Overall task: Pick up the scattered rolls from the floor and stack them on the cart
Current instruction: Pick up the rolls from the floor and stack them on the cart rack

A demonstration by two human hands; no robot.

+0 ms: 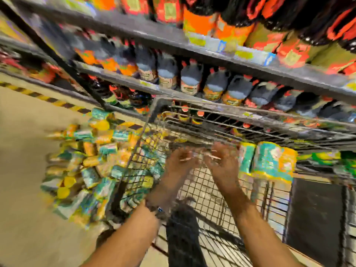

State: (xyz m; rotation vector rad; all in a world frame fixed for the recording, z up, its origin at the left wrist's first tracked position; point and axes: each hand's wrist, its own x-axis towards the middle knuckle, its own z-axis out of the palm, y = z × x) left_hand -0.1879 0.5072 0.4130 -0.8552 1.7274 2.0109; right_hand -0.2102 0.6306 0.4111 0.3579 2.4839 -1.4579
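Observation:
The frame is blurred by motion. A wire cart (250,116) stands in front of me against the shelves. Two teal-and-yellow roll packs (273,162) stand upright inside it at the right. Many more packs of rolls (86,160) lie in a heap on the floor left of the cart. Both my hands reach into the cart over its mesh bottom: my left hand (179,166) and my right hand (221,162) are close together, fingers spread, with nothing in them. The right hand is just left of the standing packs.
Grey metal shelves (212,54) full of dark bottles with orange labels rise behind the cart. Yellow-black hazard tape (44,97) runs along the beige floor at the left. A dark panel (316,218) sits at the cart's right side.

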